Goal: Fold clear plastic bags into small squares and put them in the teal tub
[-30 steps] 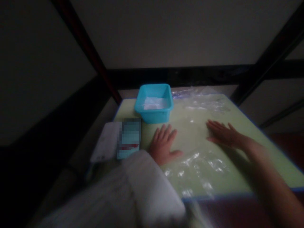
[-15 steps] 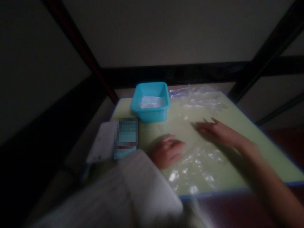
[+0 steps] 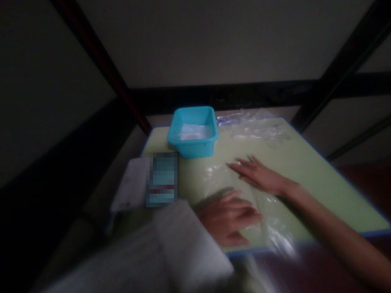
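Observation:
My left hand (image 3: pixel 229 219) is near the table's front edge, palm down over a clear plastic sheet or bag (image 3: pixel 220 179). Its fingers are apart and slightly blurred. Farther back and to the right, my right hand (image 3: pixel 256 175) lies stretched out on the plastic, fingers extended. Neither hand shows anything gripped. The thin plastic is wrinkled and shiny, running from between the hands to the front edge; its exact outline is hard to make out. A blurred white, padded-looking shape (image 3: pixel 189 244) at the lower left hides my left wrist and forearm.
A turquoise plastic basin (image 3: pixel 197 148) with white, paper-like content stands at the back of the yellow-green table (image 3: pixel 311 179). More crumpled clear plastic (image 3: pixel 259 126) lies to its right. On the left are a pixelated flat object (image 3: pixel 161 179) and a white flat item (image 3: pixel 131 185).
My left hand has moved toward the front edge and right. My right hand has slid left. The plastic between them has shifted and now shows farther back, beneath the right fingertips.

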The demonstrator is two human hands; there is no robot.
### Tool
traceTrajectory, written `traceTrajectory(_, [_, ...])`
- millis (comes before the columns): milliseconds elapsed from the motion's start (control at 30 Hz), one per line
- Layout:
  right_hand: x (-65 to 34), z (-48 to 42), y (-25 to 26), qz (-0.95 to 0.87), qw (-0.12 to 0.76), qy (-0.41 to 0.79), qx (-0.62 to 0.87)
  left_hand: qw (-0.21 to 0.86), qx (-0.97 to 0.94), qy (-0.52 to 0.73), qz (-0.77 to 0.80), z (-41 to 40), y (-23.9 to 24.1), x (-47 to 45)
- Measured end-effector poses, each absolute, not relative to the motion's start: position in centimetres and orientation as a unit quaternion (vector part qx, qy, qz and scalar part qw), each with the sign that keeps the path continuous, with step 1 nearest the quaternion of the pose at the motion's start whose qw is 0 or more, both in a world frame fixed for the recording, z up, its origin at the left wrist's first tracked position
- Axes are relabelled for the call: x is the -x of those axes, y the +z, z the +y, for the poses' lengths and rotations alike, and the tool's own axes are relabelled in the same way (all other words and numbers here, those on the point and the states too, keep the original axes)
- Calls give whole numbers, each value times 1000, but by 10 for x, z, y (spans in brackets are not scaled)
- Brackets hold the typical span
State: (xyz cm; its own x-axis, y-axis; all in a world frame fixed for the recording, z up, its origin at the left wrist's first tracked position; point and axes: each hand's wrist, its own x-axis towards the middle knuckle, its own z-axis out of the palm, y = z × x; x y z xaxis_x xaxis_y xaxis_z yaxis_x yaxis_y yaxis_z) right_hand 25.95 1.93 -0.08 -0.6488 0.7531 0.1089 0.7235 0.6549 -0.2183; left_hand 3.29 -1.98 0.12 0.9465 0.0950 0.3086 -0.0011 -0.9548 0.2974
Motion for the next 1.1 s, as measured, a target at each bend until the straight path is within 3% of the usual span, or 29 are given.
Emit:
traceTrajectory(200, [-263,16,18,-888,168,122,409,174,-907,291,251,5,-2,-21])
traceTrajectory(367, [-239,1,13,-841,235,134,469,178,-921,180,297,25,-10,-16])
traceTrajectory(467, [-220,-14,-4,-868,216,134,426,122,-939,110,303,22,-12,-16])
traceTrajectory(667, [-241,-5,-30,-894,138,47,423,66,-937,90,331,16,-14,-20])
traceTrajectory(1100, [-346,53,-26,-843,42,10,536,37,-925,88,369,16,-17,-25])
